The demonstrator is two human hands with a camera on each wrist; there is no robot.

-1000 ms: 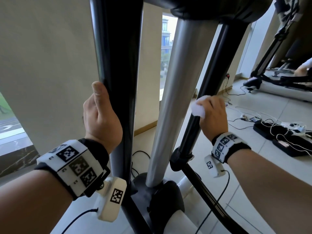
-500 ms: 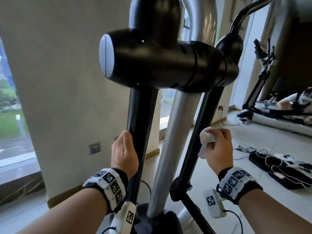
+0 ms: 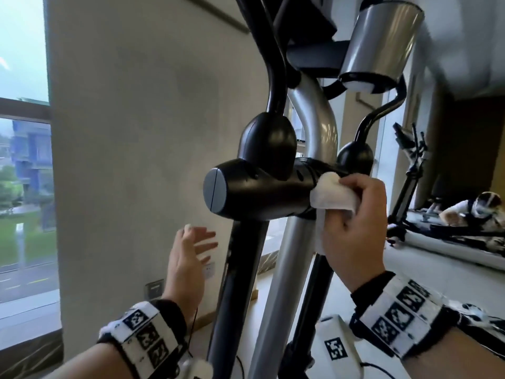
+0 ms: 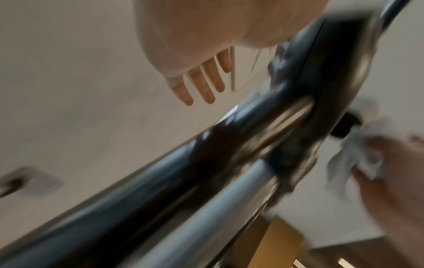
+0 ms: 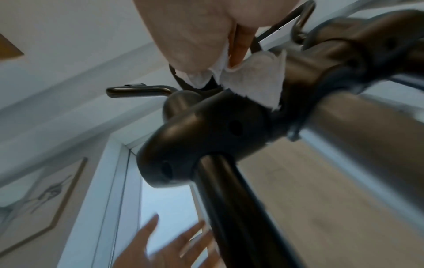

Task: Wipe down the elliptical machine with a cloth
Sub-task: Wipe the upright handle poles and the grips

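Observation:
The elliptical's black crossbar hub [image 3: 259, 190] sits at mid-height, joining a black upright [image 3: 235, 283] and a silver post [image 3: 287, 269]. My right hand [image 3: 355, 222] grips a white cloth [image 3: 332, 195] and presses it on the hub's right part, where it meets the silver post. In the right wrist view the cloth [image 5: 254, 79] lies on the black hub [image 5: 206, 134]. My left hand [image 3: 191, 250] hovers open, fingers spread, just left of the black upright and touching nothing. The left wrist view shows its straight fingers [image 4: 201, 85] clear of the blurred bars [image 4: 206, 172].
A beige wall [image 3: 136, 132] stands close behind the machine, with a window [image 3: 24, 187] at left. A silver cup holder [image 3: 379, 45] and console hang overhead. Another exercise machine [image 3: 410, 187] stands at right, where a person [image 3: 470, 212] crouches low. Wall sockets [image 3: 155, 287] sit low.
My left hand let go of the black upright and opened beside it. My right hand moved the cloth up from the right black upright to the crossbar hub. The head view tilted upward.

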